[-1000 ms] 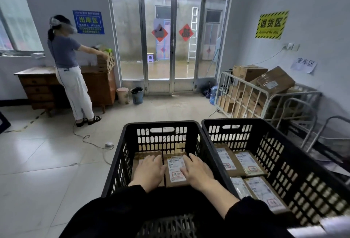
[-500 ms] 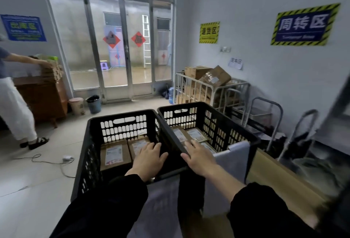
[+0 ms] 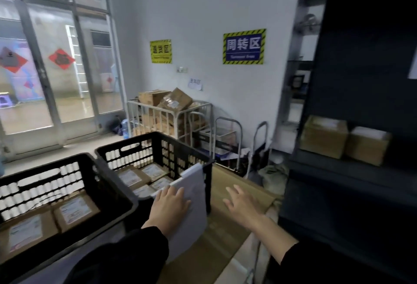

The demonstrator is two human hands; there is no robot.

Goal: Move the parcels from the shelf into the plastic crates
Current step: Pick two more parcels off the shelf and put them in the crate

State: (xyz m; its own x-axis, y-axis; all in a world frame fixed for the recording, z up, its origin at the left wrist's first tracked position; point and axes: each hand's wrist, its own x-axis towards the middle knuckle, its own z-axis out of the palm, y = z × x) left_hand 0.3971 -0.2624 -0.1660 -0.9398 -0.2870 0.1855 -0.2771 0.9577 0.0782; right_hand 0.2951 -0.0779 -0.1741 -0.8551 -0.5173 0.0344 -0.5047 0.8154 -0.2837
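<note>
Parcels (image 3: 74, 210) lie in the left crate (image 3: 112, 195) and the right crate (image 3: 180, 150) beside it. Right of them, two boxes (image 3: 322, 137) sit on the shelf (image 3: 338, 170).

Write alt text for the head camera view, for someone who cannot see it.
A person's left hand rests flat on a white sheet draped over a black crate, while the open right hand reaches toward a dark shelf holding two brown parcels. That crate and a second crate beside it hold labelled boxes.

A parcel depot: wall zone signs (image 3: 244, 46), a cage trolley (image 3: 176, 115) of cartons (image 3: 153, 97), crates (image 3: 158, 146) of labelled parcels (image 3: 75, 210).
</note>
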